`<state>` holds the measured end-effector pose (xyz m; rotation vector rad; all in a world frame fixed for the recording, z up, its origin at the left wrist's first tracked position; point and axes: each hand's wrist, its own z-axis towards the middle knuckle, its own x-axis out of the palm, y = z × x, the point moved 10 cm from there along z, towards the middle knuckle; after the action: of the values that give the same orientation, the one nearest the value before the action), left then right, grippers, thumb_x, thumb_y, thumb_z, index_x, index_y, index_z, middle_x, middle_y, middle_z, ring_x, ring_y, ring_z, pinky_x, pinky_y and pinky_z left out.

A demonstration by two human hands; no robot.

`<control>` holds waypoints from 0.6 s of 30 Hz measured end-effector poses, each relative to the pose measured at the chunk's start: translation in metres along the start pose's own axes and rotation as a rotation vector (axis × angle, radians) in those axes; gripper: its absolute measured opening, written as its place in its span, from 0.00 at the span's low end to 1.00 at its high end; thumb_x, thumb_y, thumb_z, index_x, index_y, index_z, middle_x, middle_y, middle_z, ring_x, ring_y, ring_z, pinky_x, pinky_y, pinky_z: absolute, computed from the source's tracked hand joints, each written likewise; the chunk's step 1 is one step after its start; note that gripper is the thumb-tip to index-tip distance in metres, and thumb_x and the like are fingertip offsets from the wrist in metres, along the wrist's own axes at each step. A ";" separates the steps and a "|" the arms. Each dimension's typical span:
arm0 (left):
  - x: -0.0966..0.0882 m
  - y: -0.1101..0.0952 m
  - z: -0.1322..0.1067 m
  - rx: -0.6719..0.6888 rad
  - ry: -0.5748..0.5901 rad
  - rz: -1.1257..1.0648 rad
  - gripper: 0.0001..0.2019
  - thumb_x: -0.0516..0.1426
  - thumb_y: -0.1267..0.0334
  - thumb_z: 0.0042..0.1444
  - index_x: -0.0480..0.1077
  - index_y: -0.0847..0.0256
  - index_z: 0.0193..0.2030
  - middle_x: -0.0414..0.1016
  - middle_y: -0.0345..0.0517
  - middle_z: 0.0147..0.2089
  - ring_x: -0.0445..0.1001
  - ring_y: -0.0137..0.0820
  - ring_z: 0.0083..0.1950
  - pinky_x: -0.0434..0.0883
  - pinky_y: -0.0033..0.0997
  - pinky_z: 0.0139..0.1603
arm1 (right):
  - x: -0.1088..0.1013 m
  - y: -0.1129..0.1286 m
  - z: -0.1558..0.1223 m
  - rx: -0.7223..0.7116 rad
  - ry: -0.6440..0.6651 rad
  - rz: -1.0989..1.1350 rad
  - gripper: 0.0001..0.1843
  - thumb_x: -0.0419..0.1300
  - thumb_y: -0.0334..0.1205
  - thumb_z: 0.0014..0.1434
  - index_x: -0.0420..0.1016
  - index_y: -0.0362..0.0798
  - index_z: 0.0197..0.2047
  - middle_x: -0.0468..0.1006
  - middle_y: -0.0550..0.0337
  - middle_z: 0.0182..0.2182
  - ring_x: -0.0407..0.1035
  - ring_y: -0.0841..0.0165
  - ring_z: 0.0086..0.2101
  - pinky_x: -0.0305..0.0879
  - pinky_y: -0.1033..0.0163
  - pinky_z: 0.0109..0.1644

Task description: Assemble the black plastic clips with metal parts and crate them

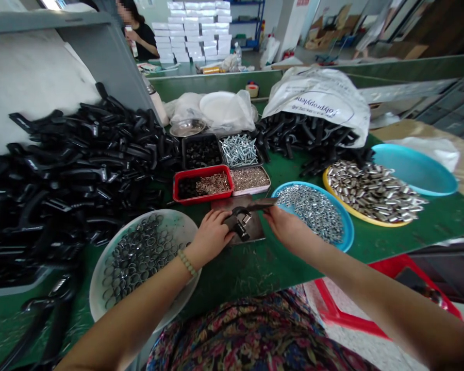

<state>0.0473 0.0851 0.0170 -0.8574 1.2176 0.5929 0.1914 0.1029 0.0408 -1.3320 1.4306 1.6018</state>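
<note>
Mid-frame, the left hand [212, 232] curls closed on a black part [237, 225]; the right hand [283, 222] pinches a dark bar [263, 204]. The part looks stiff, light, slick: I'd grip its thick body.

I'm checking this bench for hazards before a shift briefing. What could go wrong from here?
Pinch: the left hand holds a black part over the metal plate, with the right hand gripping a dark bar-like piece close by; a slip might hurt.
Spill: the left forearm crosses above the white tray of rings and could tip it.
Mix-up: the heaped yellow tray sits close beside the blue tray of smaller pieces; a bump might mix them.
</note>
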 end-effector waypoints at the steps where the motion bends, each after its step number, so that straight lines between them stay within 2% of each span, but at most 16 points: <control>1: 0.000 -0.002 0.000 -0.003 0.004 0.012 0.12 0.55 0.59 0.57 0.73 0.57 0.47 0.66 0.49 0.59 0.59 0.42 0.61 0.53 0.47 0.64 | 0.005 -0.001 0.002 0.005 0.040 -0.016 0.17 0.44 0.40 0.64 0.64 0.45 0.53 0.79 0.49 0.38 0.75 0.62 0.34 0.65 0.62 0.35; 3: 0.001 -0.005 -0.002 -0.019 0.005 0.043 0.11 0.55 0.59 0.57 0.74 0.58 0.43 0.67 0.51 0.57 0.59 0.45 0.60 0.57 0.49 0.60 | 0.009 -0.014 0.002 0.033 0.071 -0.028 0.17 0.44 0.41 0.65 0.63 0.46 0.53 0.79 0.50 0.37 0.75 0.62 0.34 0.64 0.62 0.35; 4: 0.003 -0.007 -0.003 -0.028 0.010 0.056 0.11 0.55 0.59 0.57 0.74 0.59 0.43 0.68 0.53 0.55 0.60 0.45 0.58 0.60 0.49 0.57 | 0.006 -0.027 0.001 0.071 0.041 -0.039 0.18 0.43 0.42 0.65 0.62 0.47 0.54 0.79 0.50 0.38 0.75 0.62 0.34 0.64 0.62 0.35; 7: 0.011 -0.013 -0.008 -0.054 0.045 0.046 0.13 0.50 0.67 0.60 0.71 0.62 0.47 0.69 0.55 0.50 0.65 0.42 0.52 0.65 0.44 0.50 | -0.011 -0.087 -0.012 0.254 -0.115 -0.172 0.20 0.41 0.45 0.66 0.61 0.47 0.55 0.77 0.48 0.40 0.74 0.60 0.32 0.64 0.59 0.34; 9: 0.011 -0.014 -0.009 -0.076 0.053 -0.026 0.15 0.46 0.72 0.60 0.70 0.64 0.48 0.70 0.56 0.49 0.67 0.39 0.50 0.66 0.40 0.50 | -0.018 -0.123 -0.019 0.327 -0.170 -0.312 0.20 0.41 0.45 0.66 0.62 0.46 0.55 0.75 0.45 0.43 0.72 0.58 0.33 0.63 0.57 0.33; 11: 0.004 -0.010 -0.005 -0.124 0.035 -0.180 0.13 0.46 0.70 0.61 0.70 0.64 0.46 0.70 0.56 0.49 0.69 0.38 0.50 0.66 0.37 0.51 | -0.026 -0.138 -0.018 0.296 -0.224 -0.439 0.20 0.43 0.44 0.65 0.64 0.45 0.54 0.73 0.44 0.45 0.70 0.55 0.39 0.64 0.54 0.37; 13: 0.001 -0.002 0.003 -0.182 0.064 -0.384 0.12 0.47 0.64 0.62 0.70 0.63 0.43 0.73 0.52 0.45 0.72 0.35 0.44 0.68 0.32 0.45 | -0.039 -0.128 -0.007 0.203 -0.326 -0.507 0.19 0.46 0.43 0.64 0.66 0.45 0.54 0.70 0.43 0.48 0.65 0.53 0.46 0.62 0.52 0.45; 15: 0.004 0.009 0.010 -0.266 0.138 -0.486 0.14 0.46 0.59 0.63 0.70 0.61 0.39 0.75 0.47 0.36 0.74 0.32 0.35 0.69 0.30 0.37 | -0.048 -0.101 0.017 0.081 -0.388 -0.490 0.20 0.48 0.43 0.64 0.67 0.45 0.55 0.68 0.43 0.50 0.61 0.54 0.49 0.59 0.52 0.50; 16: 0.008 0.015 0.013 -0.306 0.176 -0.481 0.15 0.45 0.59 0.63 0.70 0.61 0.36 0.75 0.45 0.32 0.73 0.32 0.32 0.69 0.30 0.34 | -0.047 -0.084 0.034 0.011 -0.365 -0.456 0.20 0.47 0.43 0.64 0.68 0.45 0.55 0.69 0.44 0.50 0.61 0.55 0.49 0.59 0.54 0.51; 18: 0.007 0.026 0.015 -0.346 0.178 -0.363 0.14 0.46 0.61 0.62 0.70 0.61 0.32 0.75 0.48 0.32 0.74 0.35 0.34 0.68 0.33 0.37 | -0.030 -0.049 0.074 -0.134 -0.192 -0.419 0.19 0.47 0.42 0.65 0.70 0.45 0.53 0.72 0.46 0.46 0.63 0.58 0.47 0.59 0.57 0.50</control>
<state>0.0370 0.1117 0.0054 -1.4131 1.0952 0.4415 0.2241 0.1900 0.0452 -1.3988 0.8732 1.5112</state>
